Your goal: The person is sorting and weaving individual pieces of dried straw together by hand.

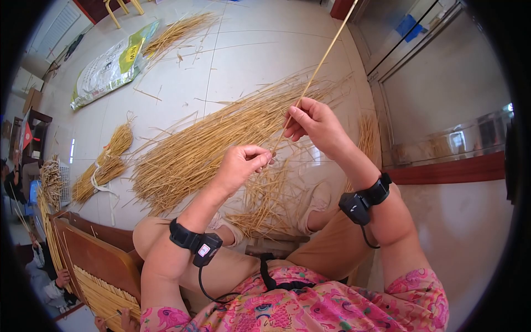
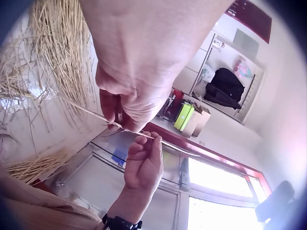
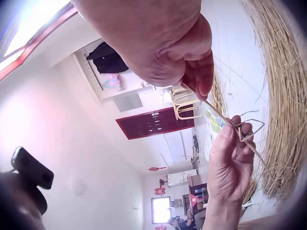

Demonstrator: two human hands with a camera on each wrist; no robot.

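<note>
Both hands hold one long, thin straw stalk [image 1: 326, 54] in front of the body, slanting up to the right. My left hand [image 1: 238, 169] pinches its lower part between thumb and fingers. Higher along the same stalk, my right hand [image 1: 316, 123] pinches it with thumb and forefinger. In the right wrist view, a thin bent strip [image 3: 259, 125] sticks out at the left fingertips [image 3: 235, 125]. Below the hands, a big pile of straw [image 1: 204, 149] lies spread on the tiled floor, with short broken bits [image 1: 265, 205] between the feet.
Tied straw bundles [image 1: 105, 166] lie at the left. Farther back are a white and green bag [image 1: 113, 66] and more straw [image 1: 182, 32]. A wooden chair [image 1: 94, 249] stands by the left knee, close to another person's hands [image 1: 124, 320]. Glass doors [image 1: 442, 83] run along the right.
</note>
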